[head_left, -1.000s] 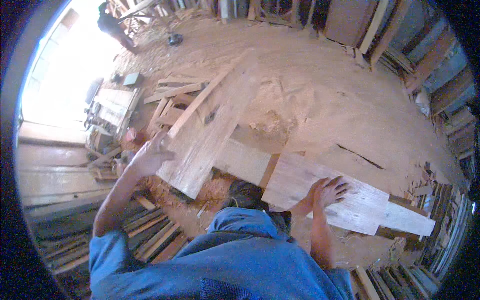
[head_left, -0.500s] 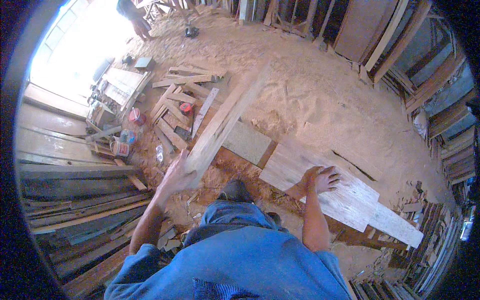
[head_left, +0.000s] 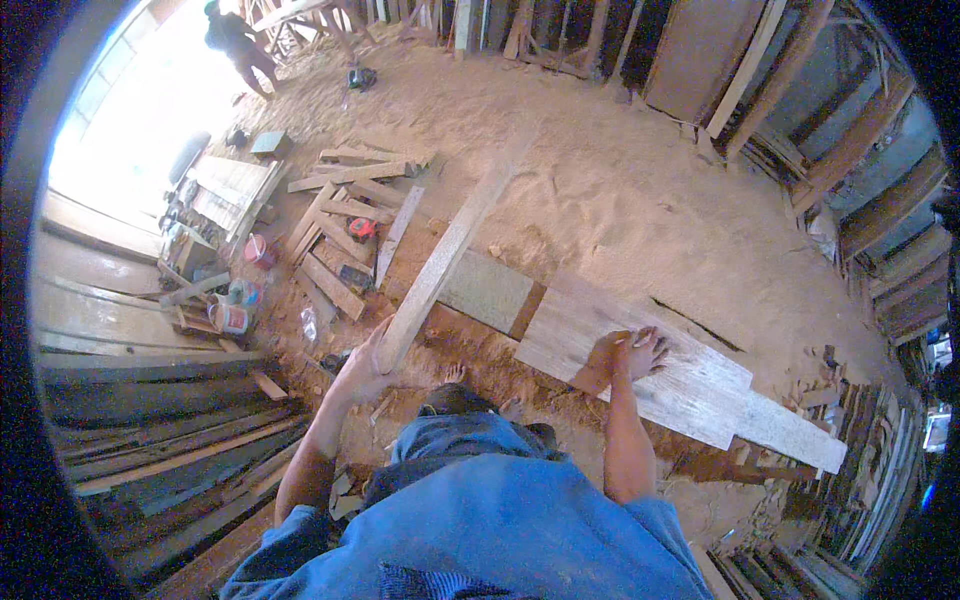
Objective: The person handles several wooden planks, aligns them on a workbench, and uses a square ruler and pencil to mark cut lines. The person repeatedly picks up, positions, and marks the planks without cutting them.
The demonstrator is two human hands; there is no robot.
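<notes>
My left hand [head_left: 366, 366] grips the near end of a long, narrow wooden plank [head_left: 440, 268], which reaches away from me, its far end faint against the sawdust. The plank is tilted up on its edge. My right hand [head_left: 642, 352] rests on a wide pale board [head_left: 690, 400], with its fingers somewhat apart. That board lies flat, with a narrower pale piece [head_left: 795, 432] at its right end. Left of it is a greyish flat board [head_left: 488, 292] on the same low support.
Short wood offcuts [head_left: 335, 265] lie in a heap ahead left, with a red tape measure [head_left: 363, 229] among them. Buckets [head_left: 230, 318] stand farther left. Stacked planks [head_left: 180, 420] line the left side. Sawdust covers the floor [head_left: 640, 180]. Another person [head_left: 238, 48] stands far left.
The plank in my left hand has turned from showing its broad face to showing mostly its narrow edge. My right hand has stayed on the wide board, its fingers shifting slightly.
</notes>
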